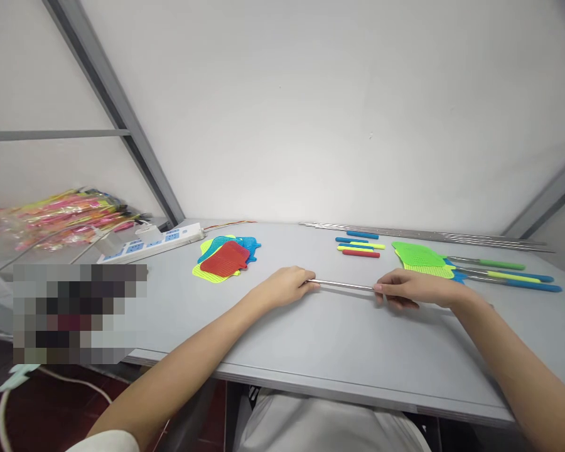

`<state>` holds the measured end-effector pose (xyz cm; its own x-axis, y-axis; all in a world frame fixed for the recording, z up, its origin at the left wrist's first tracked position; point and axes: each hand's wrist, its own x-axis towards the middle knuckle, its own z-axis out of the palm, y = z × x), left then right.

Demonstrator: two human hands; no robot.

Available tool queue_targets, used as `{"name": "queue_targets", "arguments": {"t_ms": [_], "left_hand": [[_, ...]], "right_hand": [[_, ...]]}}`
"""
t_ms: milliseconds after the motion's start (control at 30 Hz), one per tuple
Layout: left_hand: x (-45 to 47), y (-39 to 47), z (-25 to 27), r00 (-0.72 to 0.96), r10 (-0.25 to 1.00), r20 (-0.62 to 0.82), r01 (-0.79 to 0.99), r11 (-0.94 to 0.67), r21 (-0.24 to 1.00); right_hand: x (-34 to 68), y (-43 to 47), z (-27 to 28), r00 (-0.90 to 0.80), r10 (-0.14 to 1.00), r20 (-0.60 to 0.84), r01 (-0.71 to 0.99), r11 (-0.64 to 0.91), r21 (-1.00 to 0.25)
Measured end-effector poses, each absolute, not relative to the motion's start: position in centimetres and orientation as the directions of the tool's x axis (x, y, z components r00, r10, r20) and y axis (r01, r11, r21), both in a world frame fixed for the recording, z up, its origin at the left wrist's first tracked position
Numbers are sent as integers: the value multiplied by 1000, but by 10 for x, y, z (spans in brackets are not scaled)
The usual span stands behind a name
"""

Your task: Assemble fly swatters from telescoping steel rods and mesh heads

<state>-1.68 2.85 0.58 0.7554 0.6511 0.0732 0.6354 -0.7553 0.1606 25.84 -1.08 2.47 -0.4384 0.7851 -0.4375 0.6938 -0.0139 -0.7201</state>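
A thin metal rod [343, 285] stretches between my two hands, low over the grey table. My left hand [289, 284] is closed around its left part, fingers wrapped over it. Thumb and fingers of my right hand [407, 289] pinch the rod further right; part of the rod passes under this hand. Beyond my left hand lies a pile of fly swatter heads [225, 258] in red, blue and yellow. Several coloured handle grips [360, 253] lie behind the rod. Past my right hand are fly swatters [421, 258] with green, yellow and blue heads and handles.
Long metal rods [428, 236] lie along the wall at the back. A white power strip [153, 243] with plugs and cables sits at the left, near plastic-wrapped colourful items [70, 216]. The table's front edge [358, 392] runs close to my body.
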Motion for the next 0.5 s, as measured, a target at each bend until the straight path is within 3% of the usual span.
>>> {"name": "queue_targets", "arguments": {"t_ms": [167, 300, 500], "left_hand": [[-3, 11, 0, 791, 610, 38, 603, -789, 117], [5, -4, -1, 828, 560, 19, 556, -825, 102], [7, -12, 1, 825, 565, 31, 564, -825, 44]], "right_hand": [[245, -14, 21, -470, 775, -423, 688, 22, -725], [229, -20, 19, -523, 705, -480, 684, 11, -729], [225, -22, 18, -526, 715, -461, 667, 10, -745]]}}
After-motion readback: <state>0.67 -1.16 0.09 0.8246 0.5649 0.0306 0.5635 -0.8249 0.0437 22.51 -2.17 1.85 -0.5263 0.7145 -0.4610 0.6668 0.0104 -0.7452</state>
